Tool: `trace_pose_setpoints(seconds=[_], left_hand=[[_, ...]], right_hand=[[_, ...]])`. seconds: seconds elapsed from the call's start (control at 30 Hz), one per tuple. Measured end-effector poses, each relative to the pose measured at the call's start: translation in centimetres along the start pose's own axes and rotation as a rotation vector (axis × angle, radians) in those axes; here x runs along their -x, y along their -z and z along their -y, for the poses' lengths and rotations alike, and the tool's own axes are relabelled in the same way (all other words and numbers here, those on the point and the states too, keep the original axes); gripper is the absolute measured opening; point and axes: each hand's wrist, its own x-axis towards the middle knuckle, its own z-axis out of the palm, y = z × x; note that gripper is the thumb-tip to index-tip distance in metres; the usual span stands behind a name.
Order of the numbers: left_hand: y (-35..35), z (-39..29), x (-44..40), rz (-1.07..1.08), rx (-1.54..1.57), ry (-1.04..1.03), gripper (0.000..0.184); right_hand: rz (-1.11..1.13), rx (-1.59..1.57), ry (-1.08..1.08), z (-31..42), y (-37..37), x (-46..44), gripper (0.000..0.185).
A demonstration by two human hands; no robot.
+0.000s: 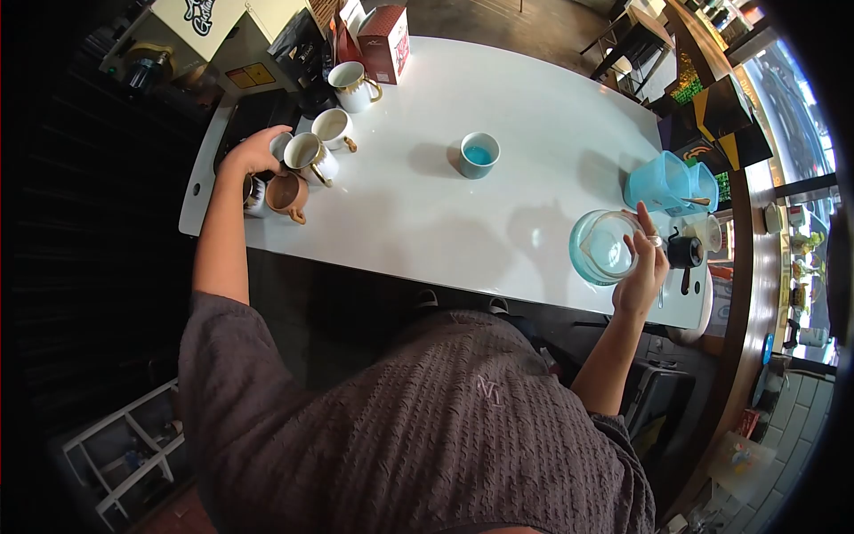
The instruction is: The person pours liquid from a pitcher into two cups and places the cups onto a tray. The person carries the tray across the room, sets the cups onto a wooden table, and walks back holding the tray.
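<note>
My left hand (256,152) is at the far left of the white table, its fingers curled around a small pale cup (281,147) that they partly hide. Close by stand white mugs with gold handles (309,155), a brown cup (286,193) and a dark-patterned cup (253,196). On the right, my right hand (642,271) grips a round glass pitcher (603,249) with light blue liquid in it, held near the table's front edge. A white handleless cup (479,156) containing blue liquid stands mid-table, apart from both hands.
Blue translucent containers (658,182) and a black kettle (684,250) stand at the right end. Behind the mugs are a red box (384,44), a black bag (301,62) and a cream-coloured machine (222,36). Black and yellow boxes (721,120) sit at the back right.
</note>
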Motion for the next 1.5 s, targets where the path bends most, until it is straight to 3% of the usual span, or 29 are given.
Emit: trace_pose_setpoints(seconds=[0.13,0.37,0.57,0.63,0.8,1.0,1.03,1.1,1.27,1.33,1.5], left_hand=[[1.2,-0.3,0.0,0.106,0.098,-0.03,0.092],[1.1,0.7,-0.1,0.075,0.163,-0.085,0.083],[2.0,1.1,1.2,-0.132,0.255,-0.159,0.069],[3.1,0.2,2.1,-0.287,0.257,-0.252,0.064],[4.4,-3.0,5.2,-0.481,0.312,-0.345,0.065],[0.9,-11.6,8.4,-0.663,0.872,-0.587,0.061],[0.0,-13.2,8.8,-0.663,0.863,-0.59,0.061],[-2.0,-16.6,9.4,-0.611,1.342,-0.621,0.065],[-8.0,-21.1,8.5,-0.432,1.73,-0.664,0.07],[-10.4,-24.4,9.7,-0.352,1.899,-0.581,0.073],[-15.0,-30.9,11.8,-0.248,1.551,-0.645,0.082]], right_hand=[[-0.077,-0.065,-0.047,1.1,-1.6,1.4,0.048],[-0.072,0.009,-0.036,0.1,-3.1,2.4,0.047],[-0.106,-0.054,-0.07,1.8,-5.1,2.9,0.048],[-0.09,-0.066,-0.076,1.9,-5.2,2.8,0.049],[-0.07,-0.06,-0.073,1.7,-4.7,2.2,0.049],[-0.043,-0.064,-0.04,0.7,-2.0,0.7,0.048],[-0.033,-0.047,-0.03,0.5,-1.5,0.5,0.049],[-0.026,-0.061,-0.021,0.1,-0.5,0.0,0.049],[-0.008,-0.055,-0.025,-0.2,2.0,-1.2,0.05],[-0.016,-0.12,-0.044,0.4,2.7,-1.5,0.047],[0.032,-0.068,0.014,0.8,4.8,-3.6,0.047]])
